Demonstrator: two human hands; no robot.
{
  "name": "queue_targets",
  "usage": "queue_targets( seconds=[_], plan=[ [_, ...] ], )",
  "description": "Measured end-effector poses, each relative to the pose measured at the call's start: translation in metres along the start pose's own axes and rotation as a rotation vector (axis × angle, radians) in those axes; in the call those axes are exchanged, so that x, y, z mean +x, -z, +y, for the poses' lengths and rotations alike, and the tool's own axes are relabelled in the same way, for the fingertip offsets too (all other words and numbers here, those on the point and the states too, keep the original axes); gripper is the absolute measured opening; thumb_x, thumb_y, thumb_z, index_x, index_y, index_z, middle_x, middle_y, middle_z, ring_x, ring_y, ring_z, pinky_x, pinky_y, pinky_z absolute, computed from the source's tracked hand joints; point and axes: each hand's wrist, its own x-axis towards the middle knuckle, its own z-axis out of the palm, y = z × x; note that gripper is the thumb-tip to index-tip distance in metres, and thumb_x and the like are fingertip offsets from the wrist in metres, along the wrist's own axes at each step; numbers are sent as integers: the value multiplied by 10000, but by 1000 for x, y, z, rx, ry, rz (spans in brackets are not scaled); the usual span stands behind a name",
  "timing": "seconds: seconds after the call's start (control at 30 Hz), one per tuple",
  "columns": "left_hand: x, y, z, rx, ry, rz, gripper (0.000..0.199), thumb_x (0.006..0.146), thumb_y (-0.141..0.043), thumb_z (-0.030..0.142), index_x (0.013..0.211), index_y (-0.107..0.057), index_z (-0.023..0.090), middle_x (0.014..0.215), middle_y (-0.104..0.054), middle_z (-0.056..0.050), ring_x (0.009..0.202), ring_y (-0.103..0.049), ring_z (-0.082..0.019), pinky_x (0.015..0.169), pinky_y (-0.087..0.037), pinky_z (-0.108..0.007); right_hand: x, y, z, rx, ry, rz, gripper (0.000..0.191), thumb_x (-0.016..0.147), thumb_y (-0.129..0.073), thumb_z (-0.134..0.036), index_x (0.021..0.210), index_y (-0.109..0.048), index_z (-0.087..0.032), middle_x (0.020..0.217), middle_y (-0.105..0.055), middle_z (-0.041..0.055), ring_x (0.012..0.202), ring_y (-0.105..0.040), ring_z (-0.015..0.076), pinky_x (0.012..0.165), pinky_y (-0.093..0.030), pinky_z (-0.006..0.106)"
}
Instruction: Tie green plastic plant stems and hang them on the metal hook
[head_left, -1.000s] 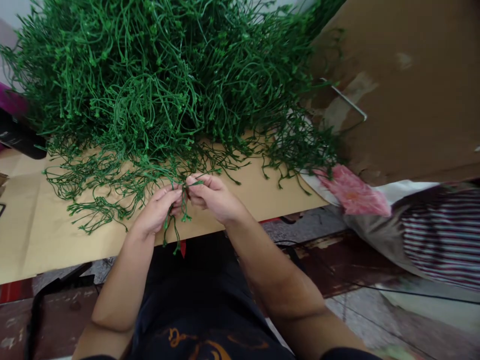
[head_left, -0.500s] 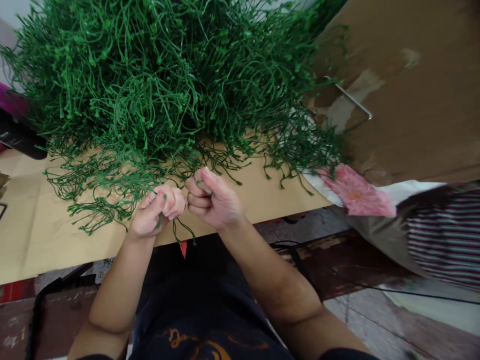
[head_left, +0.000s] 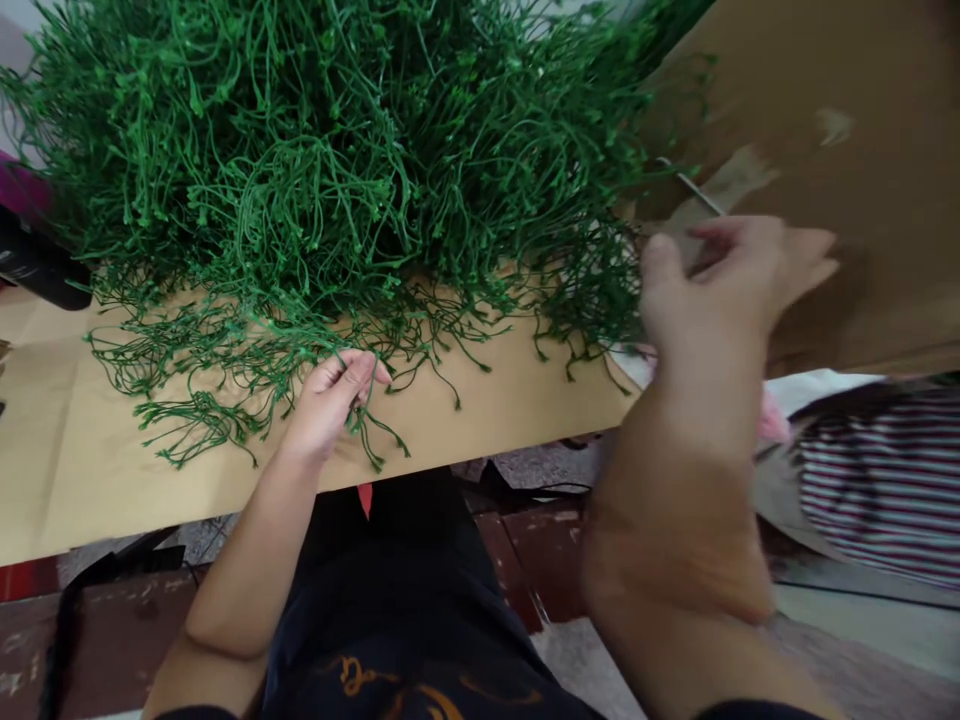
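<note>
My left hand (head_left: 337, 395) is closed, thumb against fingers, on a thin green plastic stem (head_left: 369, 430) whose forked ends hang below it, near the table's front edge. Behind it rises a big heap of the same artificial green stems (head_left: 322, 190), with loose ones spread along its foot. My right hand (head_left: 720, 270) is off to the right, slightly blurred, with its thumb and fingers apart and nothing visible in them. It is in front of a cardboard box (head_left: 862, 200), close to a bent metal rod (head_left: 701, 193) that it partly covers.
The table (head_left: 517, 400) has a brown paper-like surface. At the left edge lies a black cylindrical object (head_left: 41, 265). A pink flower (head_left: 772, 418) shows partly behind my right forearm, beside striped cloth (head_left: 885, 480). Tiled floor and a dark cable are visible below.
My right hand has left my left hand, opened, and moved up and right to the cardboard box. My left hand has stayed near its place with the green stem.
</note>
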Motion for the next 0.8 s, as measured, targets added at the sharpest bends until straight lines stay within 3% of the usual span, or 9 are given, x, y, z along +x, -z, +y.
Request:
queue_targets(
  seconds=[0.1, 0.23, 0.3, 0.37, 0.47, 0.6, 0.7, 0.77, 0.8],
  plan=[
    [2, -1, -2, 39, -11, 24, 300, 749, -609, 461, 679, -585, 170, 648, -547, 14, 531, -383, -68, 514, -312, -224, -27, 12, -13, 199, 133, -95, 109, 764, -606, -224, 858, -597, -168, 977, -570, 140, 1010, -520, 263, 899, -351, 439],
    [5, -1, -6, 167, -64, 20, 254, 702, -670, 406, 665, -595, 166, 700, -592, 3, 627, -474, -90, 637, -399, -232, -105, 14, -62, 680, 264, -909, 223, 793, -562, -411, 830, -547, -191, 741, -564, 37, 649, -527, 149, 586, -414, 292],
    [5, -1, -8, 151, -81, 23, 276, 647, -716, 409, 650, -588, 165, 706, -582, 7, 692, -513, -106, 700, -420, -241, -131, 8, -80, 697, 255, -1074, 298, 756, -607, -424, 892, -533, -169, 717, -551, 14, 569, -480, 112, 526, -376, 259],
    [5, 0, -8, 137, -84, 34, 303, 639, -719, 436, 639, -585, 164, 661, -546, 16, 681, -506, -104, 687, -419, -238, -140, 1, -87, 709, 260, -1108, 275, 794, -566, -402, 913, -537, -155, 743, -562, 16, 577, -478, 98, 540, -373, 248],
    [3, 0, -6, 168, -77, 12, 315, 721, -642, 475, 685, -622, 163, 569, -456, 32, 565, -422, -78, 562, -364, -210, -131, -2, -82, 725, 290, -1037, 197, 858, -470, -319, 820, -568, -153, 706, -567, 12, 616, -494, 101, 584, -384, 246],
    [0, -2, -1, 64, -10, -91, 359, 778, -570, 503, 846, -663, 163, 565, -390, 41, 515, -358, -59, 472, -293, -191, -98, 3, -57, 659, 271, -788, 217, 823, -512, -305, 662, -559, -168, 567, -486, -12, 548, -444, 105, 532, -359, 253],
    [-3, 0, 2, -66, 42, -134, 402, 818, -495, 520, 884, -666, 161, 620, -429, 20, 528, -380, -57, 445, -289, -185, -59, 4, -25, 577, 174, -476, 173, 803, -539, -295, 674, -585, -190, 598, -519, 8, 570, -482, 127, 575, -398, 290],
    [-3, 3, 4, -143, 71, -137, 403, 841, -457, 504, 889, -664, 161, 653, -462, 7, 531, -401, -58, 424, -288, -182, -34, 3, -2, 456, 56, -171, 121, 793, -543, -279, 778, -612, -181, 686, -554, 40, 628, -527, 155, 629, -428, 329],
    [-3, 4, 4, -174, 78, -133, 376, 842, -468, 482, 886, -661, 162, 664, -478, 4, 534, -416, -56, 421, -296, -177, -26, 3, 8, 379, 26, -133, 232, 764, -582, -274, 962, -615, -158, 825, -594, 85, 704, -560, 174, 675, -446, 347]
  ],
)
